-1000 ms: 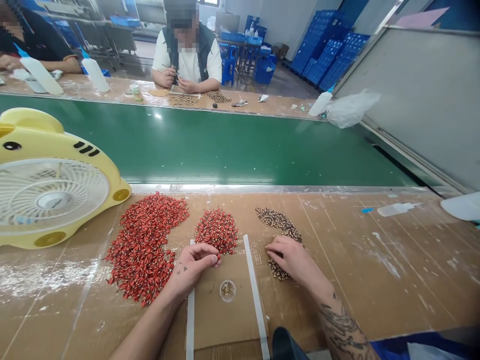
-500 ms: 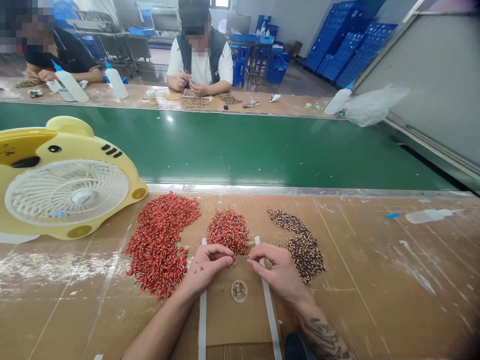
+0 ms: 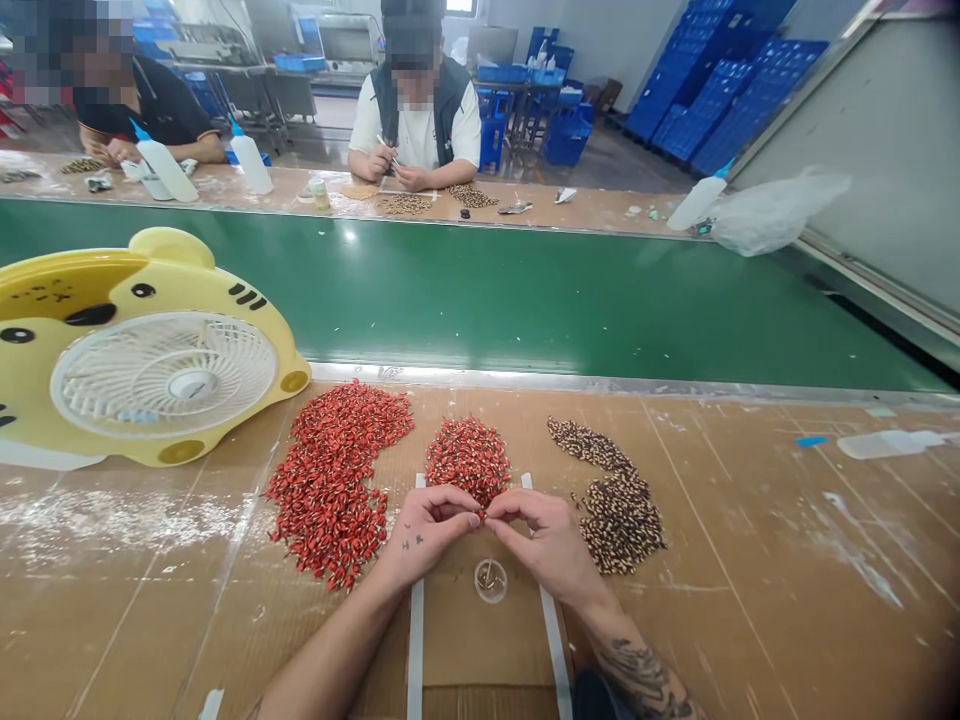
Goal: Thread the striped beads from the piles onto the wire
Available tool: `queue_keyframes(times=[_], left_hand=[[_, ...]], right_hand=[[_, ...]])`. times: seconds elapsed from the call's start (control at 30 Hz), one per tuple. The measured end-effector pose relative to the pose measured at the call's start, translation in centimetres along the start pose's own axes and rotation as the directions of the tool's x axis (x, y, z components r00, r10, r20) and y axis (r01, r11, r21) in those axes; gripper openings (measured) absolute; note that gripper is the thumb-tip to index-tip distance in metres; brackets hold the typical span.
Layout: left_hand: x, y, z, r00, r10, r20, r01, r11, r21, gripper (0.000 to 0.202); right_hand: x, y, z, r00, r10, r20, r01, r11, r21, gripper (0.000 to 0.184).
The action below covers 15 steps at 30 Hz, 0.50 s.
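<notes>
My left hand [image 3: 435,528] pinches a small red piece [image 3: 481,514] between thumb and forefinger. Meeting it fingertip to fingertip, my right hand [image 3: 541,535] is closed in a pinch too; whatever it holds is too small to make out. Just beyond the fingers lies a small heap of red pieces [image 3: 466,455]. A larger red pile [image 3: 337,480] spreads to the left, and a curved pile of dark-and-tan pieces [image 3: 619,510] lies right of my right hand. Below my hands a small clear round cup [image 3: 490,580] stands on a cardboard sheet [image 3: 484,640] between white tape strips.
A yellow animal-faced fan [image 3: 165,370] stands at the left. A green conveyor belt [image 3: 480,290] runs across beyond the table. Two people sit on its far side, near white squeeze bottles [image 3: 251,163]. A clear bottle [image 3: 885,444] lies at the right.
My hands have come together, closing the gap between their fingertips at the red piece. The whole view has shifted slightly, so the table things appear further right.
</notes>
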State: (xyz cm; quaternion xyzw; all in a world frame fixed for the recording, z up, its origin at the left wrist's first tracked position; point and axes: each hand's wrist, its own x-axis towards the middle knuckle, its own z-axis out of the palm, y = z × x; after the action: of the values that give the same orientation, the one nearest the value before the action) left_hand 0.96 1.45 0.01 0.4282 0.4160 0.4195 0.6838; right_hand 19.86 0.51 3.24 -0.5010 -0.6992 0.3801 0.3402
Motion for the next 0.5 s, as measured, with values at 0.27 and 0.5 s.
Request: queue_keyframes(times=[0.27, 0.5], left_hand=[[-0.17, -0.20, -0.08, 0.988, 0.154, 0.008, -0.153, 0.969, 0.194, 0.006], [-0.15, -0.19, -0.12, 0.985, 0.173, 0.014, -0.170, 0.951, 0.259, 0.008]], right_hand=[[-0.06, -0.16, 0.10, 1.000, -0.014, -0.006, 0.014, 1.000, -0.010, 0.010], [-0.05, -0.30, 0.26, 1.000, -0.019, 0.002, 0.019, 1.000, -0.019, 0.010]])
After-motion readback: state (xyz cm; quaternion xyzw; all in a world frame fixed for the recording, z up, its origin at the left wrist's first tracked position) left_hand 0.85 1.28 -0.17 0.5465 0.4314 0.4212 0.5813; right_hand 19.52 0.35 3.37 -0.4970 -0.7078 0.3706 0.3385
